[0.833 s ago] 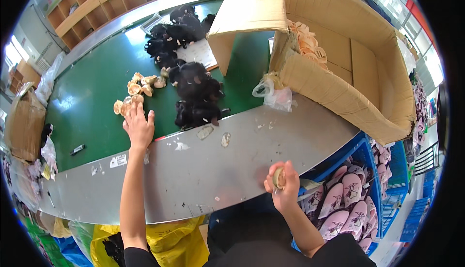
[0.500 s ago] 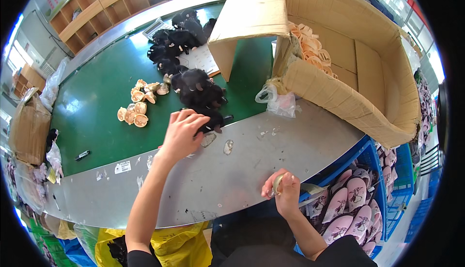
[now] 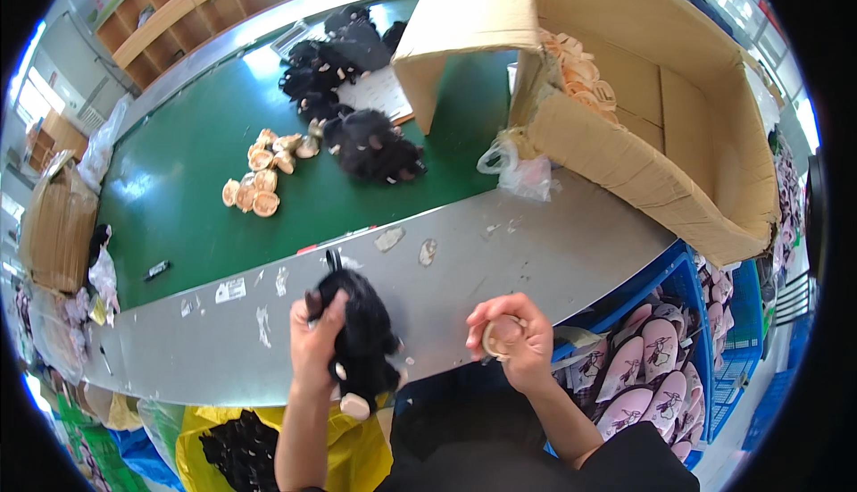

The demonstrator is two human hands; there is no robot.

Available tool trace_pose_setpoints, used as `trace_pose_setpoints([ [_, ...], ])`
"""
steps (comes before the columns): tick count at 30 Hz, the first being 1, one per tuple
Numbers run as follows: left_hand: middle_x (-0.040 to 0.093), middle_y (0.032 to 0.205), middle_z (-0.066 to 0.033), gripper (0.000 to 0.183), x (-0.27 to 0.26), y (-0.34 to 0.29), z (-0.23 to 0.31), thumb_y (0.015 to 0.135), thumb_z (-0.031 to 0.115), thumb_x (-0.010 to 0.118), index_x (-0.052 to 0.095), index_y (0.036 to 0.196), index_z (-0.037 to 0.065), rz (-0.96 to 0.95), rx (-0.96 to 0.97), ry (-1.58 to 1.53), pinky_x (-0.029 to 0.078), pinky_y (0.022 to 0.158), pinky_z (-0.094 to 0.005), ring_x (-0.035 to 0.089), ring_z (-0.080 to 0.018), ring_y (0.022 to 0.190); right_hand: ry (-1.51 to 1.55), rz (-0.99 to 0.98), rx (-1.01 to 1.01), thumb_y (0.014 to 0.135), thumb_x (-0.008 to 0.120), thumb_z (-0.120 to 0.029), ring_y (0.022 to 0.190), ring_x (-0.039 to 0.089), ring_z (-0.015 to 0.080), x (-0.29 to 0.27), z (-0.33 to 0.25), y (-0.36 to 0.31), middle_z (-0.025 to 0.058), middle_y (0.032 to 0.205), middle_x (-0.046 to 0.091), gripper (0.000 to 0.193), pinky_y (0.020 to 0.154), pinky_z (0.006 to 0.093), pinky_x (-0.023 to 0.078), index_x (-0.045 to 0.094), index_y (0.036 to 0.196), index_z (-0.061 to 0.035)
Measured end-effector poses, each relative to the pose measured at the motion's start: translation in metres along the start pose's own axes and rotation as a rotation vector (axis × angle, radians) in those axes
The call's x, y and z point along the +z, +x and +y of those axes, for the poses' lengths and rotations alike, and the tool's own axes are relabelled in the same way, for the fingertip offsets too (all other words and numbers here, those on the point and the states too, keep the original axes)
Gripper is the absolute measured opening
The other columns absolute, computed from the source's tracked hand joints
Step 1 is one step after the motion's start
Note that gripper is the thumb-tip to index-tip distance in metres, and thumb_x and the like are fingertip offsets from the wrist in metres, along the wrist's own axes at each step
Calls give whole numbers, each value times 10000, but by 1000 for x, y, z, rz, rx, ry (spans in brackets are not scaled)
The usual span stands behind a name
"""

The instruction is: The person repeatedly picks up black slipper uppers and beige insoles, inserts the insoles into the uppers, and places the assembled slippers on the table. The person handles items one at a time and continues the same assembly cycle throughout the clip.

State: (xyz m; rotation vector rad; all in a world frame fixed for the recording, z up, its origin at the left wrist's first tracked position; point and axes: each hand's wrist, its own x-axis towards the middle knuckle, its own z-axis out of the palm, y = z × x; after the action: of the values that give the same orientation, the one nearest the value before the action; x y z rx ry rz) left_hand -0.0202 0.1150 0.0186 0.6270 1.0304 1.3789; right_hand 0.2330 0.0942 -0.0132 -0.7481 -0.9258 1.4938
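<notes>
My left hand [image 3: 312,345] is closed round a furry black plush toy [image 3: 364,331] with a small loop at its top and a pale patch at its lower end. It is held above the grey metal edge of the table [image 3: 446,264]. To its right, my right hand [image 3: 530,342] has its fingers curled round a small round beige plastic shell [image 3: 494,338], partly covered by the fingers. Beyond them, more black plush toys [image 3: 373,144] lie heaped on the green mat [image 3: 178,197]. Several similar beige shells [image 3: 259,181] lie in a cluster left of the heap.
A large open cardboard box [image 3: 643,170] at the right holds more peach plastic pieces [image 3: 578,72]. A clear plastic bag [image 3: 522,175] lies against it. Blue crates with pink slippers [image 3: 661,349] stand at lower right. A yellow bag [image 3: 201,443] hangs below the table edge. A black marker [image 3: 157,270] lies left.
My left hand has taken a black plush toy from the near end of the heap and brought it back over the table's near edge. My right hand has turned, still gripping the shell.
</notes>
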Motion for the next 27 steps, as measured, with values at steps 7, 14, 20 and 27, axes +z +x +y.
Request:
trace_pose_setpoints([
  [7,564,1388,-161,548,-16,-76,-48,1011,350,533,465,1398,-32,140,-81,-199,440,1113,-446,579,-296,1253,-528,-333,79,919,757,-311,845,583,132,56,4,18,55,928,611,420,797,275,481,646,1169,7],
  [14,638,1250,-103,605,1,-98,-41,809,160,836,560,1305,-47,18,57,-65,501,1003,-337,641,-188,1115,-354,-242,189,963,712,-310,750,616,131,78,18,-8,78,886,654,376,687,253,498,660,1126,25],
  [20,623,1334,-182,460,6,-110,-49,864,23,743,560,1284,-19,176,94,5,534,972,-359,662,-238,1080,-450,-236,74,930,767,-253,825,561,94,70,7,-4,25,936,585,366,750,241,458,635,1157,1],
  [27,719,1074,-67,340,0,-120,-52,849,80,802,676,1141,-42,197,57,-58,519,917,-300,668,-149,989,-179,-438,278,960,722,-157,771,540,76,66,7,-7,33,935,545,219,681,235,444,629,1083,-2],
])
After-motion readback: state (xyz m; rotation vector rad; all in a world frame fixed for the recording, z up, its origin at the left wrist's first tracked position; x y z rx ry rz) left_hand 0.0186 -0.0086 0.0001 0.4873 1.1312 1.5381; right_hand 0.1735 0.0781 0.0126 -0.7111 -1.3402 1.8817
